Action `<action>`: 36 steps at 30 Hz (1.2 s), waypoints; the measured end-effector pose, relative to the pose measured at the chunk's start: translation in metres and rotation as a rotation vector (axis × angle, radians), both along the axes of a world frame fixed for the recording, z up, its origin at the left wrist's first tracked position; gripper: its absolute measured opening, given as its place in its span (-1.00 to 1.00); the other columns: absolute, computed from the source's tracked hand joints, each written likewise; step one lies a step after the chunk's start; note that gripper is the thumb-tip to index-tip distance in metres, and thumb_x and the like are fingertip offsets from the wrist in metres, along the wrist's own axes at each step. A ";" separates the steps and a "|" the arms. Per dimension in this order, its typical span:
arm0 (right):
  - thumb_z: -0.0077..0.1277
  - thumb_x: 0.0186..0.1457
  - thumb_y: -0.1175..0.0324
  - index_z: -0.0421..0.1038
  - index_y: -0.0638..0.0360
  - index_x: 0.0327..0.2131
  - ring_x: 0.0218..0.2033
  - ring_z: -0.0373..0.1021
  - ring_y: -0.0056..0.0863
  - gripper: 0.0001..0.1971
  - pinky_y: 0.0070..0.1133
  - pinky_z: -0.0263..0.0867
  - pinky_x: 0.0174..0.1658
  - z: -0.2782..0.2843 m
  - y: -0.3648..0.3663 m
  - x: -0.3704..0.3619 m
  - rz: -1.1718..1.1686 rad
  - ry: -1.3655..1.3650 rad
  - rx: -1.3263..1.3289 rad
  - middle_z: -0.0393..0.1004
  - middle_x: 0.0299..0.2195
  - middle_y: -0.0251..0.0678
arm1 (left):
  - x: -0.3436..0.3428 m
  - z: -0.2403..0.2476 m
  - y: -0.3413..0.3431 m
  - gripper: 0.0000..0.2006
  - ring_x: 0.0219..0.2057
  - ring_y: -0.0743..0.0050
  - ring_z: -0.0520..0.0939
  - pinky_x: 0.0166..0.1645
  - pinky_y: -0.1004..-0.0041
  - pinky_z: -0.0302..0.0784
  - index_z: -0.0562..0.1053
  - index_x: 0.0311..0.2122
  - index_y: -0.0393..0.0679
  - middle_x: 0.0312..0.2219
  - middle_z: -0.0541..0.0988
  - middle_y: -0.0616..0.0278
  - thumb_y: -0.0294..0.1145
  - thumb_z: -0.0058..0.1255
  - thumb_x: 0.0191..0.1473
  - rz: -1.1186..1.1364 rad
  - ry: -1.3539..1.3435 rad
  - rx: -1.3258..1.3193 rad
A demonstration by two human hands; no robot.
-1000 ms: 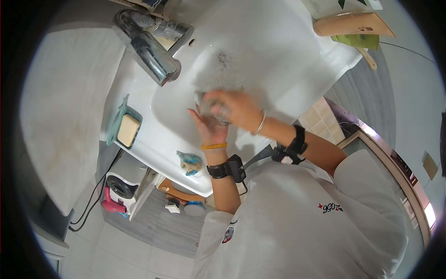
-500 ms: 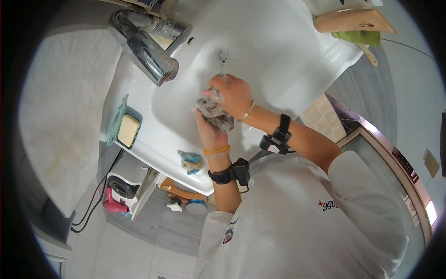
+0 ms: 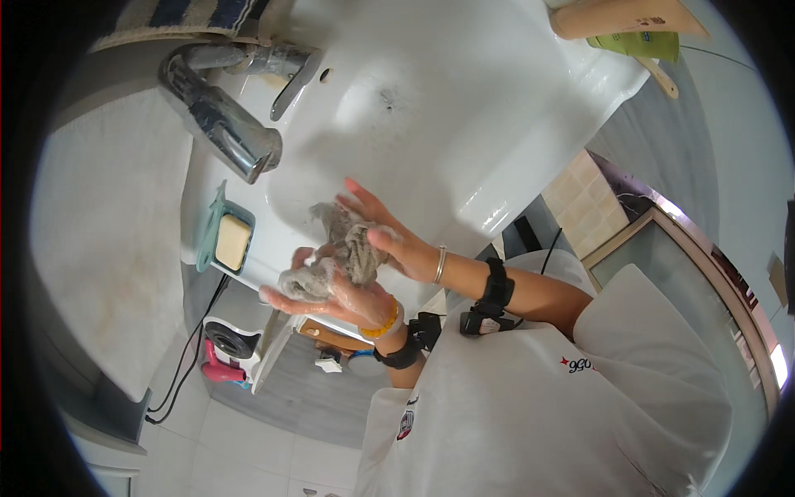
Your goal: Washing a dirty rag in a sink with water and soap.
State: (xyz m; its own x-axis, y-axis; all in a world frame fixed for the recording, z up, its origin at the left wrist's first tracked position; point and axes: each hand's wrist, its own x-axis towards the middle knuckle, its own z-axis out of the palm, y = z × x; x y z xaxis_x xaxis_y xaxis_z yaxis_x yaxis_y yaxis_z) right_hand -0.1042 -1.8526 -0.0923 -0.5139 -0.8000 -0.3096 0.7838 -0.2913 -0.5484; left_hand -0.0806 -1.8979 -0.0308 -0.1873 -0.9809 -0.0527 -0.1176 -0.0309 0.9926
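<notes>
A wet, sudsy grey cloth (image 3: 358, 255) is bunched between my two hands above the near left side of the white washbasin (image 3: 464, 108). My left hand (image 3: 356, 305), wearing a yellow bead bracelet, supports it from below, its fingers spread and curled around the lower part. From the right, my right hand (image 3: 406, 248) grips the upper part between the thumb and the outstretched fingers. Lather coats the cloth and the left fingers. Whether the cloth is a sock or a rag I cannot tell.
A chrome faucet (image 3: 224, 124) reaches over the basin from the left. On the left rim sits a teal soap dish (image 3: 209, 228) with a pale soap bar (image 3: 233, 242). Tubes (image 3: 629, 18) stand at the far right corner. A pink hair dryer (image 3: 219, 364) lies lower left.
Both hands have moved toward the basin's near left rim with the cloth. Their fingers have spread wider and the cloth is more opened out. The blue crumpled item on the rim is now hidden.
</notes>
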 end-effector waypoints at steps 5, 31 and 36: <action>-0.23 -0.01 -0.02 -0.07 0.13 0.07 0.02 0.06 -0.51 -0.36 -0.54 -0.04 0.08 0.007 -0.018 -0.001 0.084 -0.522 -0.361 0.10 -0.02 -0.29 | 0.035 -0.016 -0.020 -0.60 -0.30 0.21 0.36 -0.18 0.32 0.34 0.12 -0.15 -0.15 -0.21 0.26 -0.03 -0.49 -0.26 -0.23 -0.418 -0.160 -0.360; -0.06 -0.25 0.30 0.30 0.01 -0.47 -0.28 0.22 -0.46 -0.84 -0.55 0.07 -0.15 -0.006 -0.028 0.040 -0.003 0.303 0.129 0.31 -0.40 -0.39 | 0.031 -0.005 -0.017 -0.81 -0.65 0.31 0.43 -0.54 0.47 0.31 0.29 -0.61 -0.24 -0.65 0.39 0.19 -0.39 0.00 -0.39 -0.344 -0.712 -0.801; -0.15 -0.12 0.18 0.33 0.08 -0.48 -0.32 0.29 -0.37 -0.79 -0.53 0.16 -0.22 -0.004 -0.049 -0.001 1.003 1.035 0.374 0.37 -0.41 -0.22 | 0.034 -0.011 -0.020 -0.84 -0.59 0.39 0.36 -0.44 0.49 0.30 0.27 -0.56 -0.24 -0.63 0.33 0.23 -0.48 -0.01 -0.30 -0.416 -0.578 -0.622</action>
State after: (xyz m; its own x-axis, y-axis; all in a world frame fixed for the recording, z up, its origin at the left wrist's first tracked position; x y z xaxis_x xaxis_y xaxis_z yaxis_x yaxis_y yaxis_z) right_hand -0.1050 -1.9016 -0.0962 0.0742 -0.9034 -0.4224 -0.2069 0.4004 -0.8927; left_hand -0.0467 -1.9180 -0.0415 -0.6367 -0.7248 0.2632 -0.4795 0.6395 0.6010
